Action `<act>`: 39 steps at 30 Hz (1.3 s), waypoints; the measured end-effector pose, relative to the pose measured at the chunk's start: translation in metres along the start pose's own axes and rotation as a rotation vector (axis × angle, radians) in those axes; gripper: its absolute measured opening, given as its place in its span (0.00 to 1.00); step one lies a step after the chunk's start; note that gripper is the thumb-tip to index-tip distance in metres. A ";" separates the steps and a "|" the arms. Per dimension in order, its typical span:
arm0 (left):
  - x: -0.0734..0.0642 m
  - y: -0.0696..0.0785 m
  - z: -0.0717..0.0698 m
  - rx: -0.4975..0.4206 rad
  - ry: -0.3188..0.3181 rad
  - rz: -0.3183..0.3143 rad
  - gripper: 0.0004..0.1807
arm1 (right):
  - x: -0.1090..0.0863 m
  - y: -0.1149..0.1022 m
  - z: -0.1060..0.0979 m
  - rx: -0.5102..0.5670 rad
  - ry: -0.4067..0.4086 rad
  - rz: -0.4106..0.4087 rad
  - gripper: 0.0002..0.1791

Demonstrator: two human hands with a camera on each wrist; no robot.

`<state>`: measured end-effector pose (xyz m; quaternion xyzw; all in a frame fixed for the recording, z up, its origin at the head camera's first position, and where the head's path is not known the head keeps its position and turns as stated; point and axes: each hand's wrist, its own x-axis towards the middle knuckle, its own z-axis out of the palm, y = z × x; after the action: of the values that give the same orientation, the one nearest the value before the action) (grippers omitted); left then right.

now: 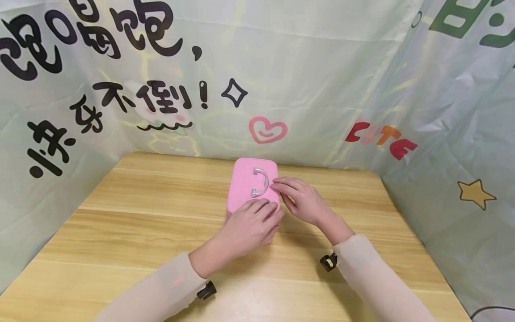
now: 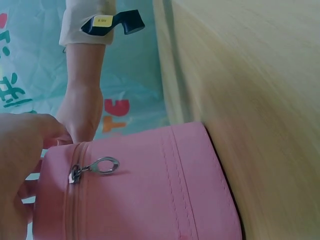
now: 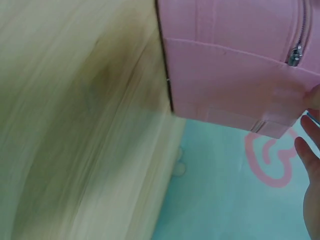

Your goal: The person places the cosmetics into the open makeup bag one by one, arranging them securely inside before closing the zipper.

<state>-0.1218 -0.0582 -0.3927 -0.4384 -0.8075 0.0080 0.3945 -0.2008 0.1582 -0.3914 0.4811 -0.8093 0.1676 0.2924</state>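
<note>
A pink zippered case (image 1: 243,181) stands on the wooden table, lid upward and closed, with a silver handle (image 1: 264,181) on top. My left hand (image 1: 251,226) rests on the near end of its lid, fingers bent over the edge. At the right edge of the lid, beside the handle, the fingertips of my right hand (image 1: 303,199) touch the case. A zipper pull with an oval ring (image 2: 104,166) hangs on the near face in the left wrist view. Another zipper slider (image 3: 295,54) shows on the side in the right wrist view.
The wooden table (image 1: 141,223) extends around the case. A pale printed cloth (image 1: 322,80) with lettering, a heart and a star hangs behind it and along both sides. Black wrist cameras (image 1: 206,290) sit at the cuffs of both light sleeves.
</note>
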 end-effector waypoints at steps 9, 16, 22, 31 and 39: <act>-0.002 0.003 0.006 0.022 0.014 -0.021 0.20 | -0.005 0.000 0.005 0.002 -0.020 0.004 0.26; -0.012 -0.002 0.003 -0.021 0.056 0.009 0.18 | -0.008 -0.008 0.004 -0.008 0.015 0.007 0.25; -0.026 -0.008 0.001 -0.060 0.054 0.024 0.17 | -0.011 -0.015 0.004 -0.018 0.020 0.003 0.22; -0.040 -0.015 -0.002 -0.127 0.068 0.023 0.18 | -0.014 -0.026 0.004 -0.060 0.086 -0.018 0.21; -0.049 -0.025 -0.006 -0.151 0.090 0.027 0.15 | -0.014 -0.037 0.004 -0.086 0.128 -0.025 0.19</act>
<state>-0.1206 -0.1107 -0.4110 -0.4776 -0.7813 -0.0672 0.3962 -0.1645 0.1480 -0.4038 0.4663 -0.7895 0.1594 0.3659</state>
